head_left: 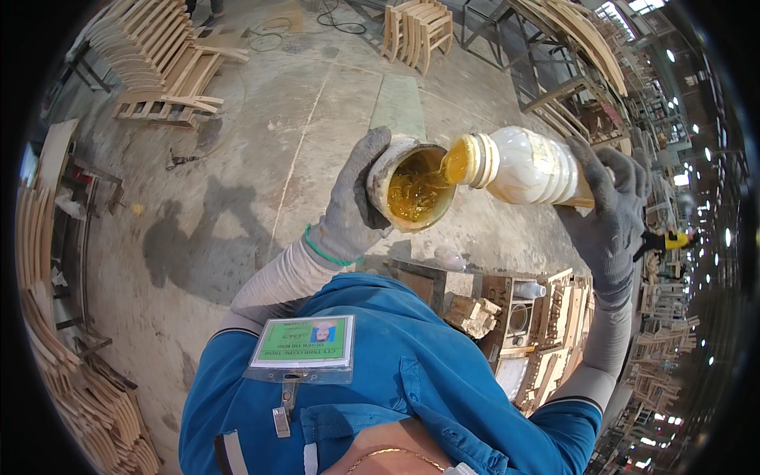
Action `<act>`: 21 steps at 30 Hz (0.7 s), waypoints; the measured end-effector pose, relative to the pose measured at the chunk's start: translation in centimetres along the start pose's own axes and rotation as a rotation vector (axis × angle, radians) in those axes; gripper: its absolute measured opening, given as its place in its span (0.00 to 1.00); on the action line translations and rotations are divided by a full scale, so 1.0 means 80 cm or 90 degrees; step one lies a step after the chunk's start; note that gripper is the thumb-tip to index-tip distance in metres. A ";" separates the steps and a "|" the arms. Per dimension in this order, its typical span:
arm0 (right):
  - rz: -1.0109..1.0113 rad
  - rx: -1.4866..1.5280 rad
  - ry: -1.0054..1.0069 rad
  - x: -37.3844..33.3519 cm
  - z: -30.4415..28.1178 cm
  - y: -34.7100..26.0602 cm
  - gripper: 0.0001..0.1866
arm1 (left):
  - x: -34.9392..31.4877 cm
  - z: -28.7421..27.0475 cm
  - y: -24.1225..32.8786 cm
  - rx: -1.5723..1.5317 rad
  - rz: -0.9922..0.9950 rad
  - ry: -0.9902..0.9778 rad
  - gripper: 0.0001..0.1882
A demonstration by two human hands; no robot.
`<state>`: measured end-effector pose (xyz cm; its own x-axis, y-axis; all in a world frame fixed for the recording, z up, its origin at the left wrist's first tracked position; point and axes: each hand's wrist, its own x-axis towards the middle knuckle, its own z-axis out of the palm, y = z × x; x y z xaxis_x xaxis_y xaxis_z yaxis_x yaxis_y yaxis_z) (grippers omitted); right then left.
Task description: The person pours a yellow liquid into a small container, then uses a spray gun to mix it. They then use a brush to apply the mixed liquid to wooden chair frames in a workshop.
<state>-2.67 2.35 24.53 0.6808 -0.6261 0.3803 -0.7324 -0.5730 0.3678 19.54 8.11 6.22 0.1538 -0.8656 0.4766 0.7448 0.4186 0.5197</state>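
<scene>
Can't see most of the left hand's (pixel 348 198) fingers, tucked behind the cup (pixel 382 177) at 11 o'clock. Can't tell how deep the yellow stuff (pixel 416 190) goes. Can't see all of the bottle's (pixel 532 162) bottom end at 2 o'clock, partly covered by the right hand (pixel 613 194). Can see only bits of somebody's legs (pixel 212 11) at 11 o'clock, cut by the top edge. Can't make out the tiny, blurry person (pixel 675 240) at 3 o'clock.

Blue shirt (pixel 380 344), grey gloves (pixel 344 194), pale sleeves (pixel 273 281), green-card badge (pixel 301 347)
</scene>
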 end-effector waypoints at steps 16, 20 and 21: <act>0.075 0.208 -0.171 -0.034 0.013 -0.002 0.35 | 0.036 0.033 -0.024 -0.058 -0.329 0.120 0.30; 0.234 0.587 -0.408 -0.063 0.029 0.021 0.39 | 0.028 0.028 -0.045 -0.034 -0.350 0.083 0.30; 0.291 0.693 -0.461 -0.073 0.037 0.024 0.39 | 0.025 0.026 -0.052 -0.022 -0.353 0.082 0.30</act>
<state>-8.09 3.30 20.51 0.4669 -0.8090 -0.3571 -0.7555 -0.1550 -0.6366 15.41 5.20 6.48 -0.1903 -0.9806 0.0481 0.7569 -0.1153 0.6433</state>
